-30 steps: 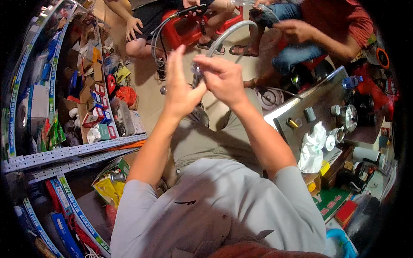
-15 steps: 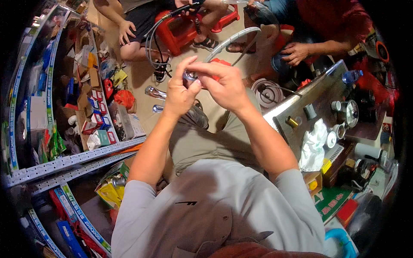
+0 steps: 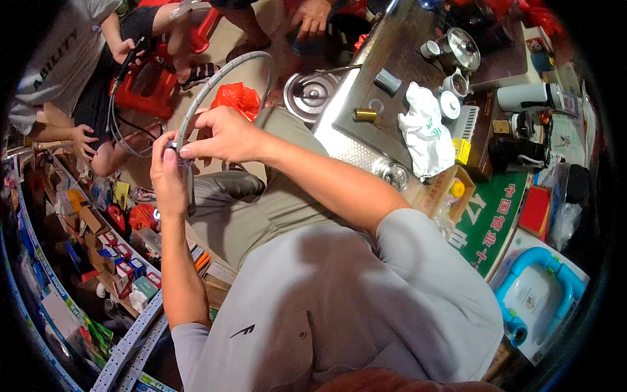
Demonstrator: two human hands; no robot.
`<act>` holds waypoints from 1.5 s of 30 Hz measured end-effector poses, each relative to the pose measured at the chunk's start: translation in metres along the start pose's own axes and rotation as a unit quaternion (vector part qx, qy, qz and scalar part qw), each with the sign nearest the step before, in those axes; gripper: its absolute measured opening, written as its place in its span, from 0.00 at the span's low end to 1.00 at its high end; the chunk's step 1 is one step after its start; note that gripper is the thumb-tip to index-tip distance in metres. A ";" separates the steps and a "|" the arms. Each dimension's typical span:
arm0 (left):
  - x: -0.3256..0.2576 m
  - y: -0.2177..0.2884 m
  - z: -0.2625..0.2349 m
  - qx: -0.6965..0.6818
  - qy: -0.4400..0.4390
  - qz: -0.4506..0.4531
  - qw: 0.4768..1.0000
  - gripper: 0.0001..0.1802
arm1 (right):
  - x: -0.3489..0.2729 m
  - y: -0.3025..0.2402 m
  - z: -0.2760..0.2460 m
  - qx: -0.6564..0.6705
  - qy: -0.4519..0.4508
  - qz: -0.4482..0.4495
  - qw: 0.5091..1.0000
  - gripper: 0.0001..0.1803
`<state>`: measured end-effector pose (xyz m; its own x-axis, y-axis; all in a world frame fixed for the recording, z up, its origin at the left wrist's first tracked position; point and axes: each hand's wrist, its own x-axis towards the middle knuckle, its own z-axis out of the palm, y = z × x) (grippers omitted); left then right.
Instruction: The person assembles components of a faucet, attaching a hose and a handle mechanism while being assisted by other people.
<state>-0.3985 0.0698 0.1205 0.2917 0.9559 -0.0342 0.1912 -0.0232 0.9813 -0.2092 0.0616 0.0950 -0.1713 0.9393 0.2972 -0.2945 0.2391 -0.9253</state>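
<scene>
Both my hands meet over my legs around a small chrome fitting [image 3: 172, 146], mostly covered by fingers. My left hand [image 3: 170, 179] holds it from below, its fingers wrapped round and the thumb pressed on it. My right hand [image 3: 228, 135] comes across from the right and pinches the same place with thumb and fingers. A grey flexible hose [image 3: 225, 65] rises from between the hands and arches over to the right. Below the hands a shiny metal tube [image 3: 191, 189] hangs down; how it joins the fitting is hidden. A red plastic bag [image 3: 236, 99] lies just beyond my right hand.
At the right stands a tea table [image 3: 356, 91] with cups, a white plastic bag [image 3: 424, 134] and a brass-coloured cylinder [image 3: 364, 115]. Shelves of boxed goods [image 3: 124, 261] line the left. A co-worker [image 3: 65, 72] sits far left holding a black-handled tool with thin hoses; another person's hand [image 3: 311, 16] is farther off.
The view has swung right, bringing more of the tea table and a blue pipe loop into sight. Both hands stay together on the fitting, and the hose now arches more plainly above them.
</scene>
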 end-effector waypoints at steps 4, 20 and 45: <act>0.004 0.008 0.007 0.051 -0.043 -0.013 0.998 0.25 | -0.005 0.004 -0.013 0.122 -0.006 0.068 0.990 0.12; 0.043 0.033 -0.017 0.018 -0.004 -0.042 0.999 0.19 | -0.121 -0.031 -0.155 -0.425 0.183 0.131 0.877 0.13; 0.089 0.068 -0.118 0.288 0.127 0.113 0.942 0.16 | -0.046 -0.006 -0.140 -0.151 0.127 0.153 0.968 0.09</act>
<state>-0.4704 0.1883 0.2068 0.1657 0.9449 0.2822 0.6492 -0.3199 0.6901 -0.0679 0.0513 0.0535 0.0401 0.9986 -0.0332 0.0289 -0.0344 -0.9990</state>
